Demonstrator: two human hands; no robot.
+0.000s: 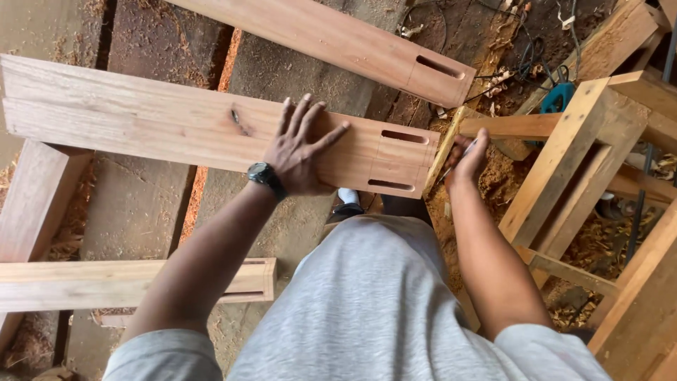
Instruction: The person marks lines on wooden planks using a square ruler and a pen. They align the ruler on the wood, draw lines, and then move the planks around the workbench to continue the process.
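Note:
My left hand (300,149) lies flat, fingers spread, on a wide wooden board (141,116) that has two slots cut near its right end. A dark watch sits on that wrist. At the board's right end, my right hand (465,156) is closed around a thin pencil-like tool (455,164), held against a narrow wooden piece (442,152) that abuts the end of the board. The tool is mostly hidden by my fingers.
A second slotted board (352,42) lies beyond, angled. A shorter grooved timber (134,282) rests at lower left. A wooden frame (585,155) stands on the right, with a teal tool (560,95) and cables behind it. Sawdust covers the floor.

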